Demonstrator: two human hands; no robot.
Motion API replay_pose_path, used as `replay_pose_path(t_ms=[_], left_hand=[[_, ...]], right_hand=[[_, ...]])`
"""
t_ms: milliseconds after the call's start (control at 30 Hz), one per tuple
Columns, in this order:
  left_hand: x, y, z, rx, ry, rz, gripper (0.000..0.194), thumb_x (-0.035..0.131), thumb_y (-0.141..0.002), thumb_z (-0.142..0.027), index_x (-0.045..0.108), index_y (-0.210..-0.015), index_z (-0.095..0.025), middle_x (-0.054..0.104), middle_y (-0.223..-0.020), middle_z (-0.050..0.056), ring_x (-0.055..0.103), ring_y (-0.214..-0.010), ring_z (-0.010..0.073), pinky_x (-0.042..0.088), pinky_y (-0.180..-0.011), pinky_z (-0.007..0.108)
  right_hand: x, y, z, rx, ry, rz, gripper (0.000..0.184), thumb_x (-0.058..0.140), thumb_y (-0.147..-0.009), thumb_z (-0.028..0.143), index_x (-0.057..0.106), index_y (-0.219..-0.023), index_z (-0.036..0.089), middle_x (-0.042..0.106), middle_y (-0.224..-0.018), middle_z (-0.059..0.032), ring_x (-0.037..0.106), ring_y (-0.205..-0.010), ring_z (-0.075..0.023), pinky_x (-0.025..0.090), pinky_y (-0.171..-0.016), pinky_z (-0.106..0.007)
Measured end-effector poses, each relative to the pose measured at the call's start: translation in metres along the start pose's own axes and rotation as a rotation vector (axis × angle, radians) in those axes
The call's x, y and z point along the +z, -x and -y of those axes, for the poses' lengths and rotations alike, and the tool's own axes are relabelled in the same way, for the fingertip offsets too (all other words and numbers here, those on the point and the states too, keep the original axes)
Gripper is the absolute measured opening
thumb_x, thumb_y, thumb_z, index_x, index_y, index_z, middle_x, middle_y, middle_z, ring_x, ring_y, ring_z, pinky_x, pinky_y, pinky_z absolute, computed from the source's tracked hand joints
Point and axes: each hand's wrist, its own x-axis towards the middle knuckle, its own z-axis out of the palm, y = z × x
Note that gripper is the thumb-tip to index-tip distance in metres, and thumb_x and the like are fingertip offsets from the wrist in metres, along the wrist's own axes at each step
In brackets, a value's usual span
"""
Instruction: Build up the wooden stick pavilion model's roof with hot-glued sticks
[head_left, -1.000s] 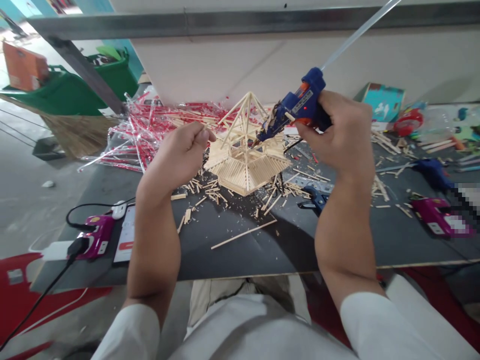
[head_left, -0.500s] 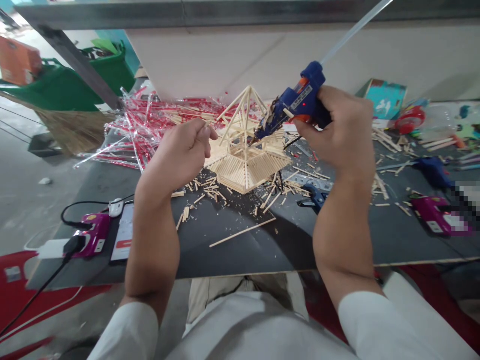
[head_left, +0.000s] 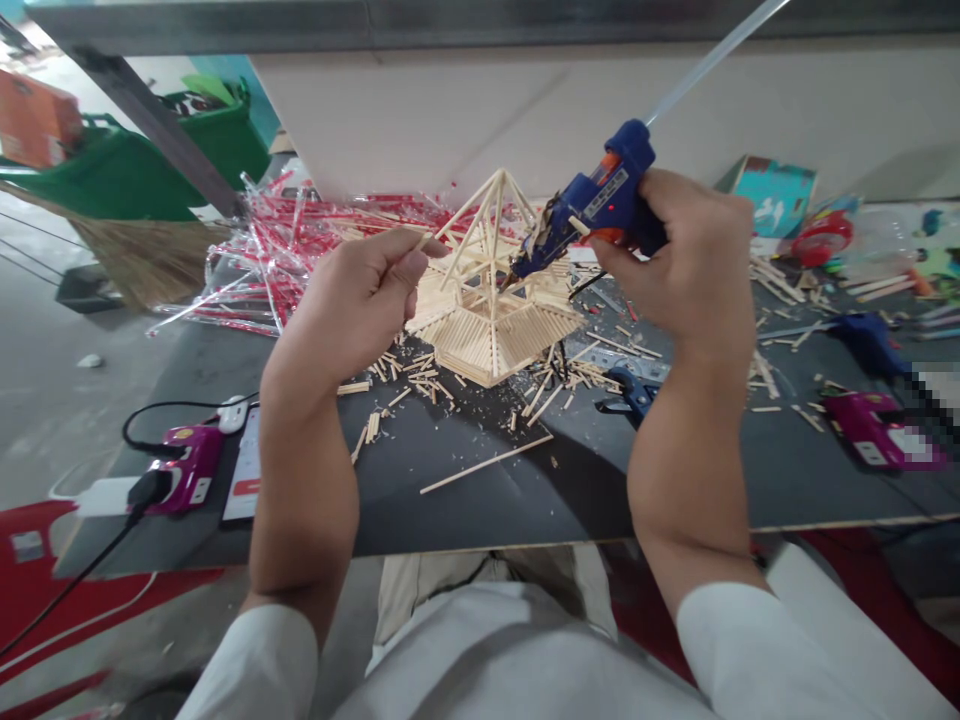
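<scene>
My right hand (head_left: 686, 255) grips a blue hot glue gun (head_left: 592, 205), with a long clear glue stick (head_left: 716, 65) rising out of its back. The nozzle points down and left, at the open upper ring of a wooden stick model (head_left: 487, 340). This model has a tiered, slatted base and thin struts meeting in a peak. On its left side, my left hand (head_left: 367, 295) is closed in a pinch. A small pale wooden stick (head_left: 424, 240) shows between thumb and forefinger, close to a strut; whether they touch, I cannot tell.
Red-and-clear plastic wrappers (head_left: 262, 260) heap at the back left. Blue-handled cutters (head_left: 634, 395) and cut stick pieces lie before the model. A long stick (head_left: 487, 463) rests nearer the front. Purple power strips (head_left: 184, 467) and a phone (head_left: 244, 465) sit left; another glue gun (head_left: 866, 340) lies right.
My left hand has turned a little and its fingertips have shifted slightly right, bringing the small stick into sight. The glue gun has barely moved.
</scene>
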Motion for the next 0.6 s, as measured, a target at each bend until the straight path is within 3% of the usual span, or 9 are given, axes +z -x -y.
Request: replay_pose_path(t_ms=[200,333,500,600], left_hand=[[0.001,0.0,-0.003,-0.003,-0.004,0.005,0.03,0.055,-0.105,-0.042,0.077,-0.118,-0.027,0.059,-0.065,0.0,0.049,-0.056,0.0157,0.038,-0.061,0.033],[0.004,0.001,-0.007,0.006,0.022,0.016,0.029,0.05,-0.107,-0.041,0.074,-0.114,-0.026,0.057,-0.068,0.002,0.05,-0.059,0.0164,0.038,-0.061,0.034],[0.001,0.003,-0.006,-0.024,0.144,-0.062,0.024,0.054,-0.106,-0.043,0.062,-0.117,-0.023,0.06,-0.081,0.003,0.051,-0.067,0.0156,0.039,-0.061,0.032],[-0.004,0.003,-0.005,-0.035,0.213,-0.079,0.023,0.058,-0.105,-0.045,0.06,-0.108,-0.023,0.062,-0.082,0.004,0.052,-0.065,0.0145,0.041,-0.06,0.032]], right_hand=[[0.001,0.0,-0.002,-0.03,-0.013,-0.005,0.028,0.071,-0.087,0.027,0.067,-0.114,0.029,0.077,-0.115,-0.0114,0.07,-0.111,-0.0357,0.051,-0.094,-0.045],[-0.004,0.002,0.002,-0.021,0.006,-0.018,0.027,0.073,-0.089,0.032,0.067,-0.116,0.027,0.077,-0.116,-0.0123,0.069,-0.108,-0.0334,0.05,-0.093,-0.043],[-0.017,0.004,-0.007,0.123,0.041,-0.263,0.028,0.079,-0.085,0.039,0.069,-0.106,0.025,0.077,-0.103,-0.013,0.065,-0.087,-0.0274,0.047,-0.079,-0.039],[-0.022,0.007,-0.032,0.221,-0.018,-0.301,0.028,0.084,-0.078,0.035,0.07,-0.1,0.024,0.078,-0.1,-0.0133,0.062,-0.08,-0.0257,0.045,-0.074,-0.038]])
